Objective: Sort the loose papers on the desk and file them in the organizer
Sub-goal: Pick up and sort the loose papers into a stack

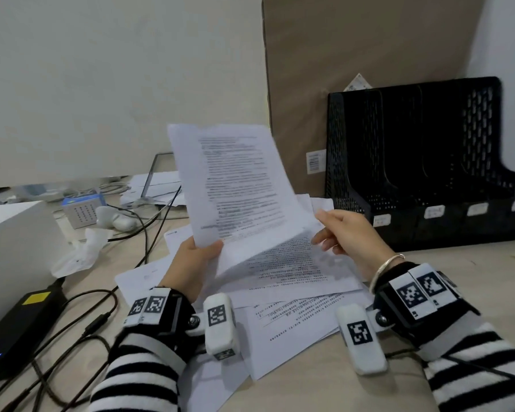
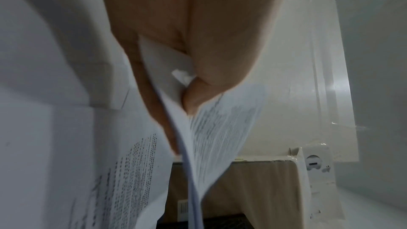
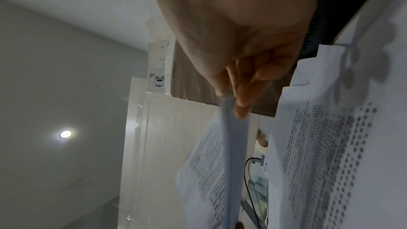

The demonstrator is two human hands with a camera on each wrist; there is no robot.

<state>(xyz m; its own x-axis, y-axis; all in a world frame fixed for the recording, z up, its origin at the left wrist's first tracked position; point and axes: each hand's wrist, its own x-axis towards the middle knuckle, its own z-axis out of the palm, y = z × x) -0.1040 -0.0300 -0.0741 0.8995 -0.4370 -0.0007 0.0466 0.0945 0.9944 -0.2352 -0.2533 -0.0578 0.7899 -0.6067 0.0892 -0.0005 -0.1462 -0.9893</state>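
Above the middle of the surface (image 1: 369, 367), both hands hold up a printed sheet (image 1: 235, 185), tilted with its top edge away. The left hand (image 1: 195, 263) pinches its lower left corner between thumb and fingers (image 2: 154, 111); the right hand (image 1: 348, 233) pinches its lower right edge with thumb and fingertips (image 3: 242, 107). Beneath it, loose papers (image 1: 295, 298) lie overlapped in a messy spread. The black mesh organizer (image 1: 422, 162) stands at the far right, its slots appearing unfilled. At the left lie a black power adapter (image 1: 21, 328) and tangled cables (image 1: 81, 352), near a white box (image 1: 15, 242).
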